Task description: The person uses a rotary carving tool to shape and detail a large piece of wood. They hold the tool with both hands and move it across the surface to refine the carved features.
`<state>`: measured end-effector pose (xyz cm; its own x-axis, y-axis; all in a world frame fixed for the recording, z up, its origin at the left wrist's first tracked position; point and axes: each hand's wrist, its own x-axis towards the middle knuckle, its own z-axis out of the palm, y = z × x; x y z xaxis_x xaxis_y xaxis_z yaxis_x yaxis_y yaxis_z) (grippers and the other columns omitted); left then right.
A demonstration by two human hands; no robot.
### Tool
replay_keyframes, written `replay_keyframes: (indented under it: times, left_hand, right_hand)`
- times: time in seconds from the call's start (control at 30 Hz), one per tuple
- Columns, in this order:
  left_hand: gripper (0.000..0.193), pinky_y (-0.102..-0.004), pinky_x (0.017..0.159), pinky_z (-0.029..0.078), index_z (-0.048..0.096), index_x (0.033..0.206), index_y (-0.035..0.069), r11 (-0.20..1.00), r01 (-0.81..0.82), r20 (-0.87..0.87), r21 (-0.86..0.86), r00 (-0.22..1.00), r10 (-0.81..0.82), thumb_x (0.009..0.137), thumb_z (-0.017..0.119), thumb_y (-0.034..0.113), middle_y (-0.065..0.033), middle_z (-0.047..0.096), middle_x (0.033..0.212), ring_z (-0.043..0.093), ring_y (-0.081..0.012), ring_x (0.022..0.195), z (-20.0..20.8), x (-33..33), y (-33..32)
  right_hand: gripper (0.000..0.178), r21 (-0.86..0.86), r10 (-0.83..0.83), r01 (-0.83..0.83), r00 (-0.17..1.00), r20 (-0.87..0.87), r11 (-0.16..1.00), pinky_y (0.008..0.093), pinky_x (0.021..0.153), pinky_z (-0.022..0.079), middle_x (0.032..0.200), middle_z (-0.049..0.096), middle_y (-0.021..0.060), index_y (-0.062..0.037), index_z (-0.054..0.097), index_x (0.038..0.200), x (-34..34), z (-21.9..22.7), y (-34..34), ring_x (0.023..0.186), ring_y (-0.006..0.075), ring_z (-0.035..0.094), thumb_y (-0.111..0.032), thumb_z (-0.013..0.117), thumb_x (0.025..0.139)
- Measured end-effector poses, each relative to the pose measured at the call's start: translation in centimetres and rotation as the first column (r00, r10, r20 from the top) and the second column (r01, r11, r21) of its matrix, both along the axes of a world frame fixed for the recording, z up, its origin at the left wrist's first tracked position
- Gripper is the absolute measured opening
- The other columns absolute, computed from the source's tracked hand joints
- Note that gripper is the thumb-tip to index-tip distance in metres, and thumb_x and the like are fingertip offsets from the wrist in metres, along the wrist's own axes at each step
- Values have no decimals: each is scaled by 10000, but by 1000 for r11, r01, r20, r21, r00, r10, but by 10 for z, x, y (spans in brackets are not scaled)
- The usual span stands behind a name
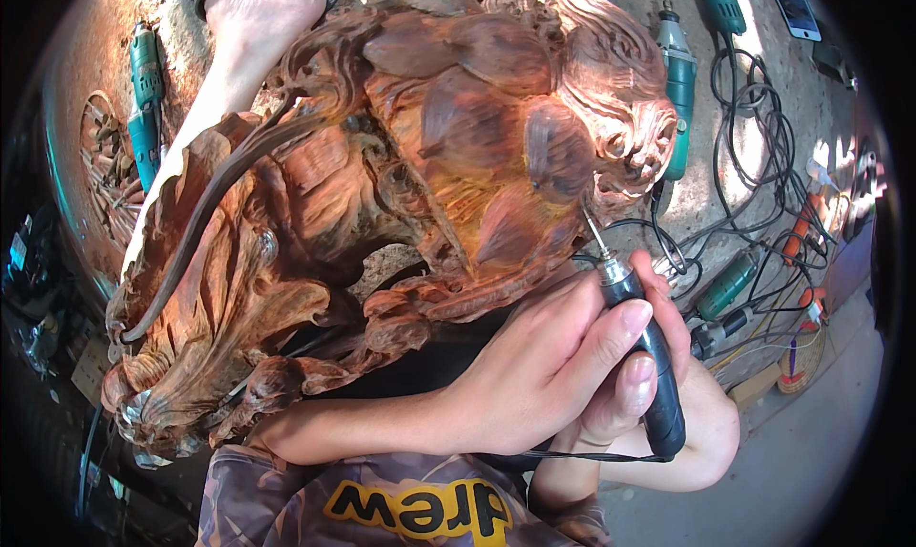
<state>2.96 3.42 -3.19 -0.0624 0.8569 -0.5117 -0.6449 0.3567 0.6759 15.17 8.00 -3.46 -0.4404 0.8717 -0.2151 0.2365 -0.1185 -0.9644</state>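
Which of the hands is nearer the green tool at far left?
Left. The left hand is right of that tool and lower in view, with the carving between; the right hand is farther right and lower still.

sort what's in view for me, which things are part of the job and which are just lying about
Seemingly part of the job:
- reddish-brown wood carving
- black handpiece, held
- metal bit, pointed toward the carving

Apparently just lying about:
- green tool at far left
- green-and-silver tool beyond the carving
- tangled black cables
- phone
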Motion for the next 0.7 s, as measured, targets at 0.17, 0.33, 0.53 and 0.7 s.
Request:
replay_keyframes:
  times: [0.17, 0.33, 0.53, 0.7]
  left_hand:
    - [420, -441, 1067, 440, 486, 1356, -52, 990, -117, -121, 82, 985, 127, 1108, 427, 283, -246, 596, 1307, 592, -371, 1235, 3, 1, -3]
    - [493, -477, 1176, 353, 463, 1381, -48, 999, -27, -68, 25, 997, 29, 1125, 348, 357, -268, 558, 1409, 501, -357, 1388, 3, 0, -3]
    - [477, -478, 1188, 330, 445, 1398, -36, 999, 6, -47, 46, 999, -4, 1126, 352, 344, -250, 562, 1407, 488, -337, 1396, 1, -2, 1]
    - [407, -455, 1046, 429, 501, 1323, -39, 994, -110, -88, 15, 990, 111, 1106, 423, 296, -243, 606, 1255, 583, -383, 1215, 5, 0, 1]
  right_hand:
    - [586, 26, 120, -117, 968, -222, 993, 552, 1205, 270, 1379, 564, 316, 12, 493, 1362, 2, -7, 0, 1344, 351, 479, -476, 404, 1049]
    - [608, 29, 63, -59, 983, -174, 998, 546, 1197, 289, 1377, 564, 319, 32, 498, 1353, 13, -12, 2, 1325, 354, 497, -483, 416, 1041]
    - [634, 56, -1, 9, 992, -127, 998, 538, 1186, 311, 1376, 564, 323, 57, 505, 1344, 5, -13, -1, 1303, 357, 520, -490, 431, 1032]
    - [642, 45, -70, 71, 997, -42, 996, 542, 1183, 316, 1372, 569, 315, 67, 512, 1335, -5, -2, -7, 1300, 356, 522, -496, 433, 1035]
